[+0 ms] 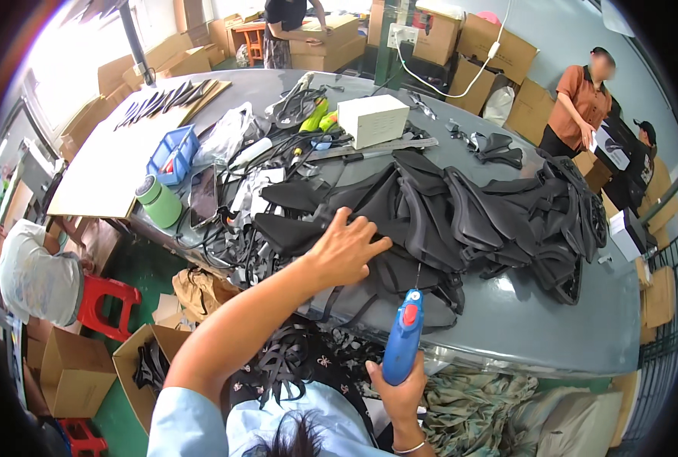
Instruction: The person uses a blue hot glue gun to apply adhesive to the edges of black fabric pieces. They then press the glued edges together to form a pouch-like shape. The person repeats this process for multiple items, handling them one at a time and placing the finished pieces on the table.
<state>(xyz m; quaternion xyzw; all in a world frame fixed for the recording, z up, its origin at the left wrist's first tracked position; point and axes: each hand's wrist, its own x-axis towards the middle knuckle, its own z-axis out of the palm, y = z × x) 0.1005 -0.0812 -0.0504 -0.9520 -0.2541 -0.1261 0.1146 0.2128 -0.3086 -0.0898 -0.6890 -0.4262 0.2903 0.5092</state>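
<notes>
My left hand (pixel 346 247) reaches over a pile of black saddle-shaped padded pieces (pixel 423 221). Its fingers are bent but apart, over or touching a piece at the pile's left end; no firm grip shows. In my right hand (pixel 401 388) is a blue handheld power tool (pixel 404 339) with a red button. Its thin metal tip points away from me and reaches the near edge of the pile. A flat black piece (pixel 423 306) lies at the table edge under the others.
On the grey table (pixel 537 327) stand a white box (pixel 373 122), a blue basket (pixel 173 156) and a green jar (pixel 158 202). A phone (pixel 203 196) lies among cables and black scraps. Open cartons (pixel 145 358) and a red stool (pixel 109 305) are at left. Other people stand or sit around.
</notes>
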